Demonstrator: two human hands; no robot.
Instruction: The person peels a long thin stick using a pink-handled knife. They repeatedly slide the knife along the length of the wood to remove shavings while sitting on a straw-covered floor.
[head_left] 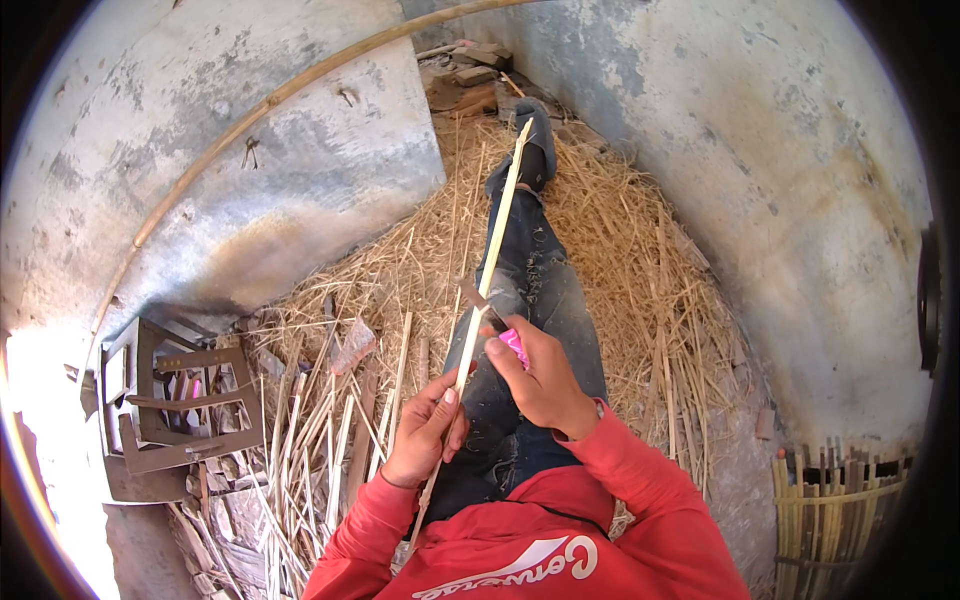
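Note:
A long, pale split-bamboo strip (500, 225) runs from beside my waist up along my outstretched leg toward my shoe (537, 135). My left hand (428, 428) is closed around its lower part, thumb lying along it. A little higher, my right hand (540, 380) grips a knife (513, 343) by its pink handle. The knife's dark blade (474, 294) lies across the strip, apparently touching it. My right fingertips are close to the strip, and whether they also press on it I cannot tell.
Straw-like shavings (625, 270) cover the floor around my legs. Many loose strips (335, 450) lie at the left, near a brown metal frame (190, 400). A bent pole (270, 100) arches before the left wall (330, 170). A slatted bamboo piece (840, 510) stands at the lower right.

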